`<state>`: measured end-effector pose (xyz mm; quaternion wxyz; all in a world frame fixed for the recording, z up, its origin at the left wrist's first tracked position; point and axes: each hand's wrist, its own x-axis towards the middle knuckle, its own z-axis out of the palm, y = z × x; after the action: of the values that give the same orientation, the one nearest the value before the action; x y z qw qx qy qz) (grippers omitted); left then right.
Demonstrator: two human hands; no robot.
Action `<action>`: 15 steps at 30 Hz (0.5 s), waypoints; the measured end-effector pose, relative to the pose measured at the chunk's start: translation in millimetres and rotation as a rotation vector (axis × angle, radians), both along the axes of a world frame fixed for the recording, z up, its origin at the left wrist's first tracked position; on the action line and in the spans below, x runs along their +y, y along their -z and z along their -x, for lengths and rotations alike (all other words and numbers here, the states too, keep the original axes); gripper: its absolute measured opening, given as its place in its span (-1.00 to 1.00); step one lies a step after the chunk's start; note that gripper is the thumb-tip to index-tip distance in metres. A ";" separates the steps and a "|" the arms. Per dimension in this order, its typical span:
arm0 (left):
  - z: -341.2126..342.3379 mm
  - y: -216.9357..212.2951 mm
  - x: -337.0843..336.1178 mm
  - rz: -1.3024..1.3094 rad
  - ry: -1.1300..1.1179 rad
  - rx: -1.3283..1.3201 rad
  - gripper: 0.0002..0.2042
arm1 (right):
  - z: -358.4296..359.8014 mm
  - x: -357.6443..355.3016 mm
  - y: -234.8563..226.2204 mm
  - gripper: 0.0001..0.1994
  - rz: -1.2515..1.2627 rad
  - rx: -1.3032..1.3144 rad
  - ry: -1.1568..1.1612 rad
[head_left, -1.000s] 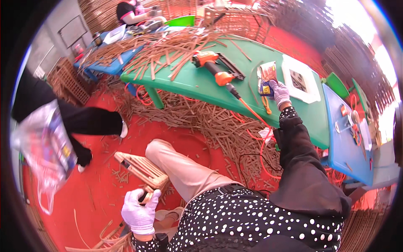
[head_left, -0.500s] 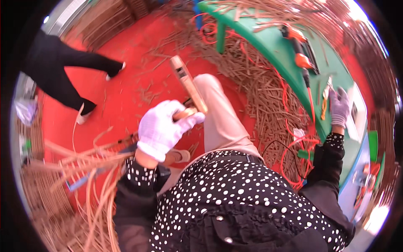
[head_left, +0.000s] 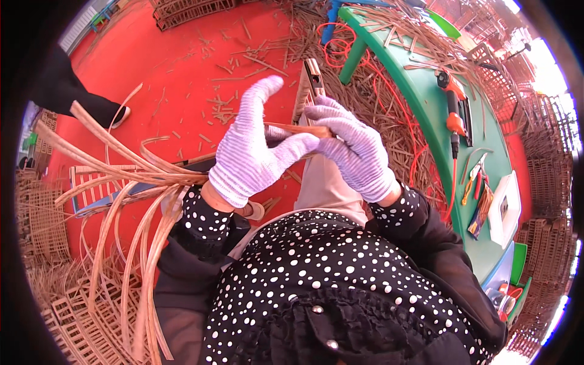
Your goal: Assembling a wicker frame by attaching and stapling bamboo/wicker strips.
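Observation:
Both my hands, in white gloves, meet in front of my lap. A slotted wooden piece (head_left: 308, 91) stands up beyond my right hand (head_left: 359, 149), whose fingers curl over it. A short orange-brown strip (head_left: 298, 129) lies crosswise between the hands. My left hand (head_left: 246, 146) has its index finger stretched up. Its thumb presses along the lower side of the held piece, toward my right fingertips. The left hand's other fingers are mostly hidden, as is the lower part of the piece. A bundle of long, pale, flexible strips (head_left: 143, 176) hangs by my left forearm.
On the green table (head_left: 420, 91) at right lie an orange-and-black air tool (head_left: 454, 112) with a red hose, pliers (head_left: 473, 182) and a white tray (head_left: 505, 210). Wood scraps (head_left: 389, 134) litter the red floor. A person's dark-trousered leg (head_left: 73, 91) is at far left.
My right hand has left the table by the pliers and come to the wooden piece. The piece has moved right and turned more upright. My left index finger has stretched up.

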<state>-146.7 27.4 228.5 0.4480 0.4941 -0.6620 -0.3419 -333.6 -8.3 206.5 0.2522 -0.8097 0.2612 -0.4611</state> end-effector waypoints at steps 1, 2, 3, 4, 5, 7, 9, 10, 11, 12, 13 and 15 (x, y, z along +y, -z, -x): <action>1.0 1.3 2.7 0.146 -0.021 0.126 -0.36 | -0.1 4.8 -0.8 -0.80 -0.136 -0.094 -0.013; -0.4 -1.8 9.1 0.095 -0.027 0.187 -0.38 | -0.8 8.4 5.3 -0.78 -0.211 -0.191 -0.020; 1.4 -1.5 10.1 0.095 -0.025 0.193 -0.38 | -1.0 12.3 4.3 -0.78 -0.211 -0.185 -0.018; 3.9 -0.9 10.3 0.328 -0.013 0.092 -0.40 | -1.5 16.9 2.2 -0.78 -0.358 -0.288 0.006; 5.9 -0.7 11.3 0.559 -0.001 -0.013 -0.42 | -1.1 18.9 0.9 -0.79 -0.504 -0.392 0.030; -3.5 -4.6 18.5 0.788 0.020 -0.329 -0.73 | -4.1 16.4 -2.0 -0.81 -0.745 -0.665 0.098; -11.3 3.3 24.7 0.840 0.126 -0.265 -0.73 | 1.6 6.0 -5.0 -0.77 -1.018 -0.899 0.089; -17.0 -1.0 28.8 0.761 0.117 -0.333 -0.73 | 2.9 7.7 -0.6 -0.70 -1.078 -1.056 -0.012; -10.7 -2.4 23.8 0.711 -0.071 -0.329 -0.73 | 4.6 9.4 2.6 -0.70 -1.073 -1.058 -0.009; -9.3 -0.8 15.7 0.628 -0.132 -0.477 -0.73 | 4.0 14.4 4.4 -0.68 -0.894 -0.948 -0.096; -8.4 1.2 7.1 0.539 -0.199 -0.626 -0.72 | 3.8 19.8 3.2 -0.65 -0.717 -0.834 -0.187; 0.4 11.9 -3.9 0.267 0.018 -0.966 -0.65 | -2.0 22.5 3.4 -0.58 -0.528 -0.723 -0.304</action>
<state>-147.2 23.5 216.6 0.1465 0.5288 -0.8360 0.0096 -331.5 14.2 203.2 0.5889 -0.5344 0.1438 -0.5890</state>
